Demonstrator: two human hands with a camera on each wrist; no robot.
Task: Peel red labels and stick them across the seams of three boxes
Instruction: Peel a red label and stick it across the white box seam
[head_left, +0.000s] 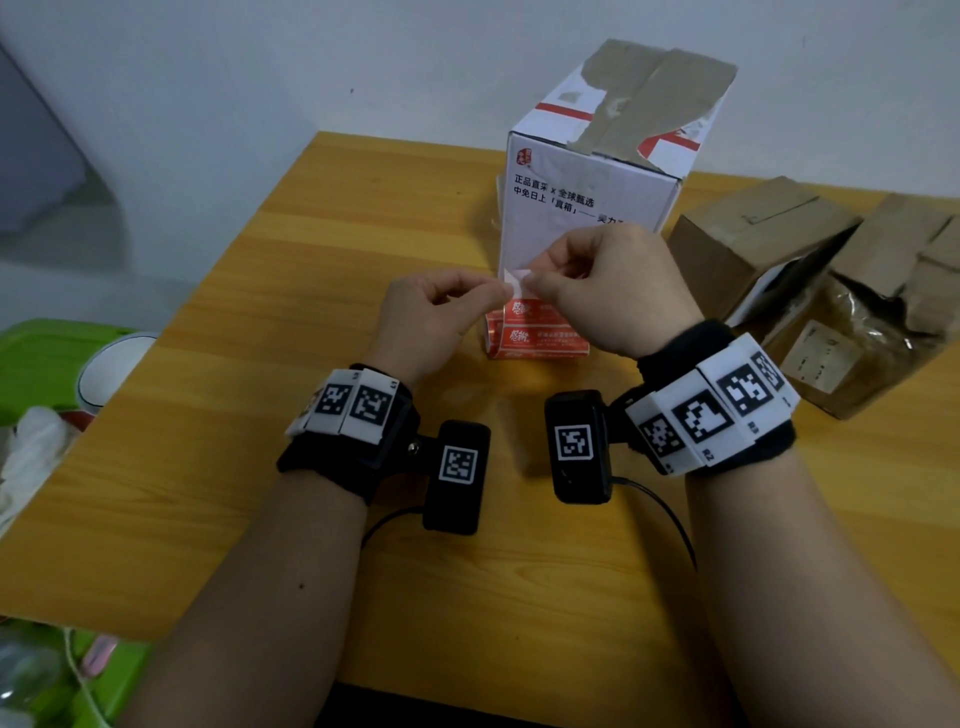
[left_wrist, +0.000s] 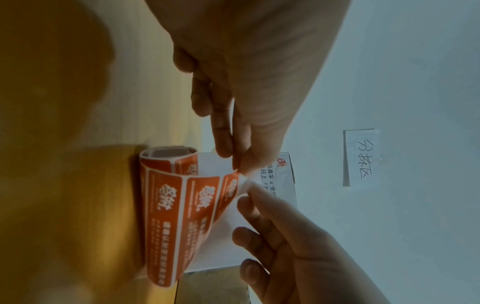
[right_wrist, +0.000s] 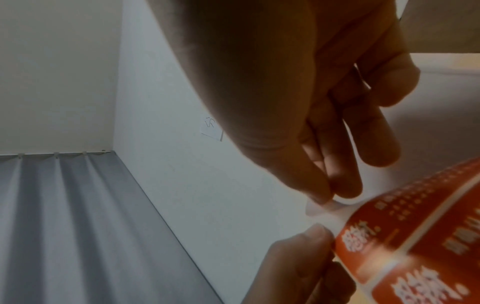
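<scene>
Between fingertips, curled red label strip (left_wrist: 182, 205)

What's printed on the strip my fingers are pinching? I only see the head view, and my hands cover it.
Observer: The label roll shows red labels with white characters, side by side on white backing.
Operator: Is a label lifting?
Observer: The right hand pinches a small white corner; whether that is label or backing, I cannot tell.
Operator: And the left hand?
Observer: The left hand pinches the strip's end just beside it.
</scene>
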